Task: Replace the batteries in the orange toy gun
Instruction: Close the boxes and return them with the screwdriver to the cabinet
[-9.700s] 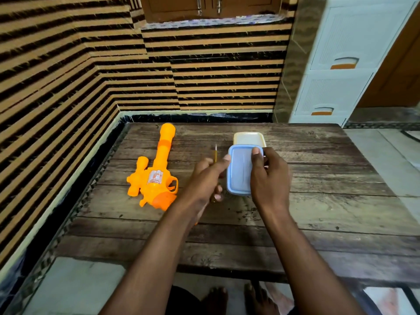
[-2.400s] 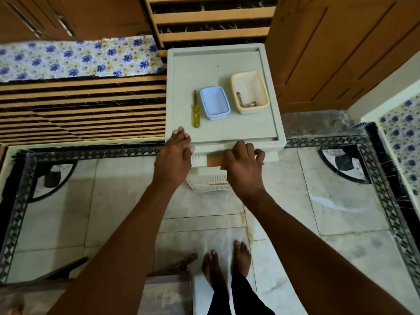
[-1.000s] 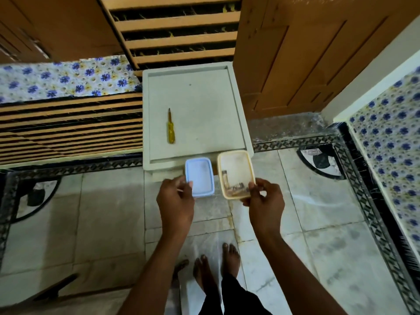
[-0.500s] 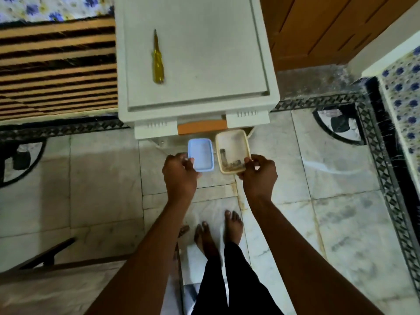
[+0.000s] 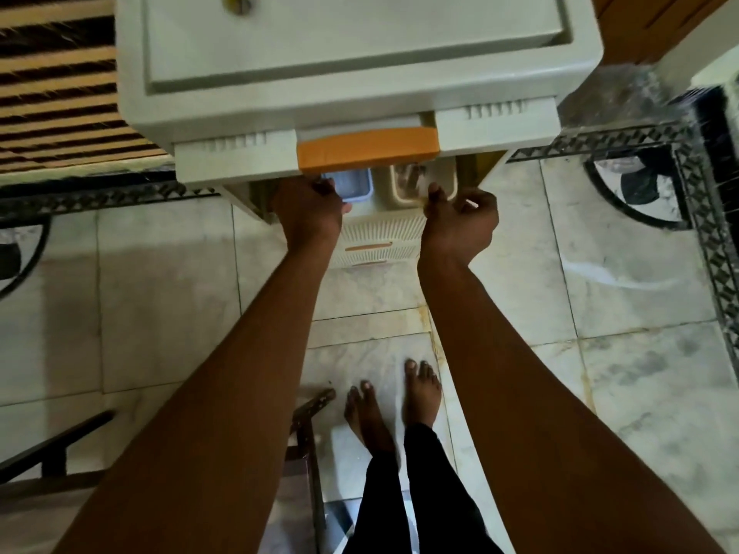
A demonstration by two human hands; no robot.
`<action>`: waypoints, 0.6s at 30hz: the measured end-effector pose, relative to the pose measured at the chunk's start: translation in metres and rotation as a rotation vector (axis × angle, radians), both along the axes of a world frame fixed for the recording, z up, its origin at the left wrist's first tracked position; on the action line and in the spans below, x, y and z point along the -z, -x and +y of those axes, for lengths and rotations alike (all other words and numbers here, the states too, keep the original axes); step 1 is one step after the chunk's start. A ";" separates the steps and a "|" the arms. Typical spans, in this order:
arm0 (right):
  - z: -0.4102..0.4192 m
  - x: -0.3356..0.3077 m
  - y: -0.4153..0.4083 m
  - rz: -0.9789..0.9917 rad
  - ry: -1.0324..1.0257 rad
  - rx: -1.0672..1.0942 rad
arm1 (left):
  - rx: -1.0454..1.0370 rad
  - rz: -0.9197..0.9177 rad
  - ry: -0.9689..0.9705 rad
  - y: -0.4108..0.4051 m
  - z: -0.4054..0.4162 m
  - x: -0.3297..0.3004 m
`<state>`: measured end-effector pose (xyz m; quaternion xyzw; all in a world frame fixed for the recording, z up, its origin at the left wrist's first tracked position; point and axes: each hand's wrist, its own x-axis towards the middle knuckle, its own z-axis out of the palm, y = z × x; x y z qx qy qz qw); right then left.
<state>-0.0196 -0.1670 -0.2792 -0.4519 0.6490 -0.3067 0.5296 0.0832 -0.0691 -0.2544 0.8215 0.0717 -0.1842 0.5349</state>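
Head view, looking straight down at a white plastic drawer unit (image 5: 360,66). Left hand (image 5: 308,211) grips the near edge of the blue lid (image 5: 352,185), fingers curled round it. Right hand (image 5: 460,219) pinches the near rim of the cream container (image 5: 424,181); small items sit inside it, too blurred to identify. Lid and container sit side by side, just under the orange drawer handle (image 5: 368,149), in the gap below the top drawer's front. Yellow screwdriver (image 5: 236,2) handle lies on the unit's top, cut off by the frame edge. Orange toy gun not in view. Bare feet (image 5: 394,401) on the marble tile floor (image 5: 620,353).
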 end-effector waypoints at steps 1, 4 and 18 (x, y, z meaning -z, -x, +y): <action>0.000 0.002 -0.002 -0.025 0.009 0.019 | 0.010 -0.004 0.003 -0.002 -0.001 0.000; -0.003 0.001 -0.007 -0.064 0.008 0.058 | 0.035 0.013 -0.026 -0.008 0.002 0.006; 0.041 -0.129 0.062 -0.083 0.590 -0.397 | 0.190 -0.728 -0.055 0.088 0.051 -0.120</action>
